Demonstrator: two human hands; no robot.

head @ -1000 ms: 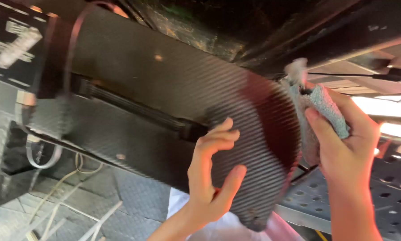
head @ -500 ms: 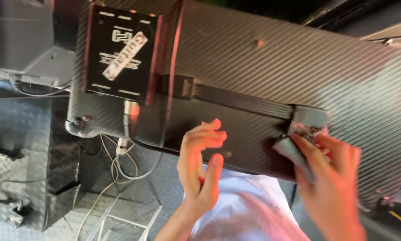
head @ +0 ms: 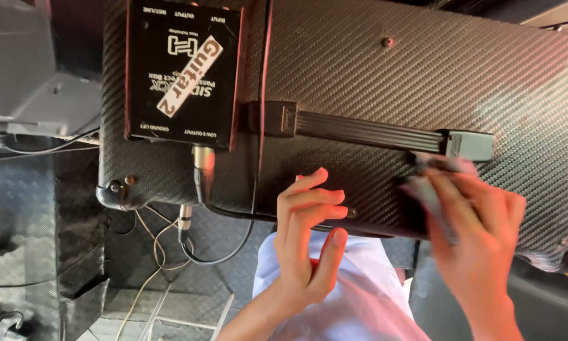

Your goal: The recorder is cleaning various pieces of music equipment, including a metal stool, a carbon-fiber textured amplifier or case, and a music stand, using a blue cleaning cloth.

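A large black case (head: 372, 82) with a woven carbon-look surface fills the upper view. A black strap handle (head: 366, 131) runs across it. My left hand (head: 309, 240) rests flat-fingered against the case's lower edge, fingers apart, holding nothing. My right hand (head: 473, 233), blurred, presses a small grey-blue cloth (head: 432, 183) onto the case just below the handle's right end. A small black box (head: 183, 69) with a white sticker sits on the case's left part.
A metal plug (head: 203, 170) and black cable (head: 224, 252) hang from the small box, with thin pale wires (head: 151, 252) below. Dark tread-plate flooring (head: 18, 252) lies at left. My light shirt (head: 359, 297) is at the bottom.
The view has swung right along the case toward the boxed end. My right hand with the cloth has shifted from the case's rounded end to under the handle. My left hand stays against the case.
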